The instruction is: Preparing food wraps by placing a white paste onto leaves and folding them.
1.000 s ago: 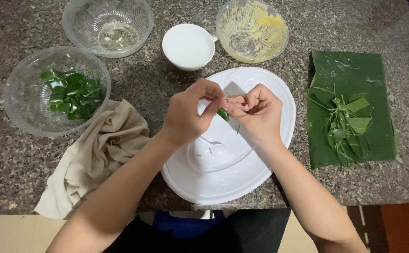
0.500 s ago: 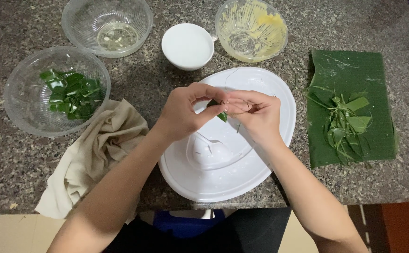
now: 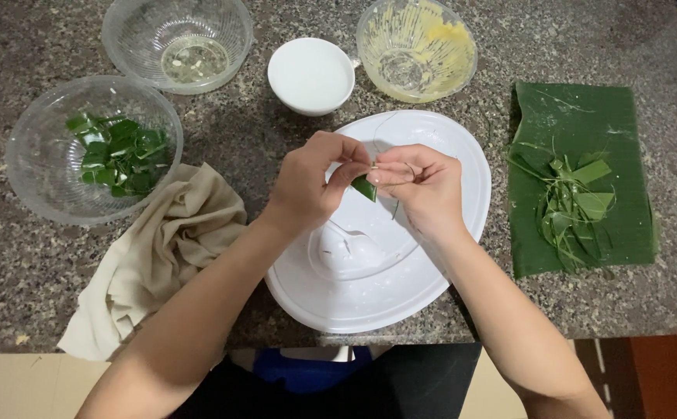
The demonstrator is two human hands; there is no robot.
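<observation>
At the centre of the frame, a small folded green leaf parcel (image 3: pixel 366 187) is pinched between the fingertips of the left hand (image 3: pixel 311 186) and the right hand (image 3: pixel 424 186), both clenched on it above a large white oval plastic lid (image 3: pixel 447 256). A beige crumpled cloth (image 3: pixel 164 256) is seen at lower left. A clear glass bowl of green leaf pieces (image 3: pixel 94 151) is placed at left. A dark green banana-leaf sheet (image 3: pixel 579 124) with trimmings is laid at right.
</observation>
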